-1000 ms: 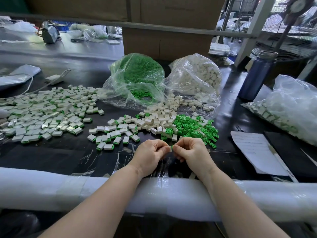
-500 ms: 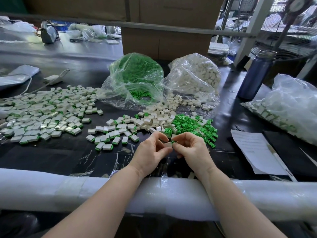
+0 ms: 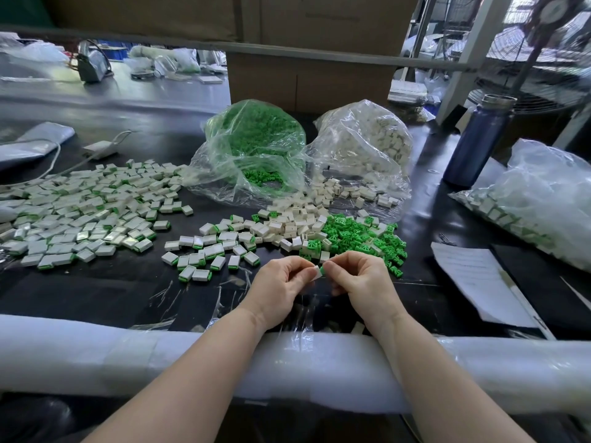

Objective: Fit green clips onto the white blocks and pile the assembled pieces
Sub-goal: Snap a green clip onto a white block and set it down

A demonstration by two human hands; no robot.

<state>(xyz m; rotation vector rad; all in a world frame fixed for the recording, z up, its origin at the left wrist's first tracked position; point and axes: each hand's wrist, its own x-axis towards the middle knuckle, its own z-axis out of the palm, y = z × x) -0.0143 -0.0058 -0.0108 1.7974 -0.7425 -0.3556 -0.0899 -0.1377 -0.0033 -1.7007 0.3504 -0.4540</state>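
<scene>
The work surface is a dark bench [image 3: 428, 206] with a padded front rail [image 3: 96, 356]; cartons and a fan stand behind it. All positions below are given relative to the clip bag [image 3: 252, 148], the clear bag of green parts at bench centre.

Far left of the clip bag lies the finished pile [image 3: 80, 212]. Nearer, below-left of the bag, a smaller batch [image 3: 208, 251] of assembled pieces is spread out.

Directly below the bag, near the rail, the left hand [image 3: 278, 286] pinches a white block [image 3: 316, 272] at its end. The right hand [image 3: 361, 279] pinches a green clip [image 3: 322, 270] against that block. Judgement: both parts are light, rigid and smooth; hold the block by its flat faces and push the clip straight in.

Below-right of the bag lie loose blocks [image 3: 297, 219] and loose clips [image 3: 358, 235], just beyond the hands. Right of the bag stand the block bag [image 3: 367, 142], a bottle [image 3: 476, 139], a paper [image 3: 479, 279] and a further bag [image 3: 543, 196]. Nothing obstructs the hands.
</scene>
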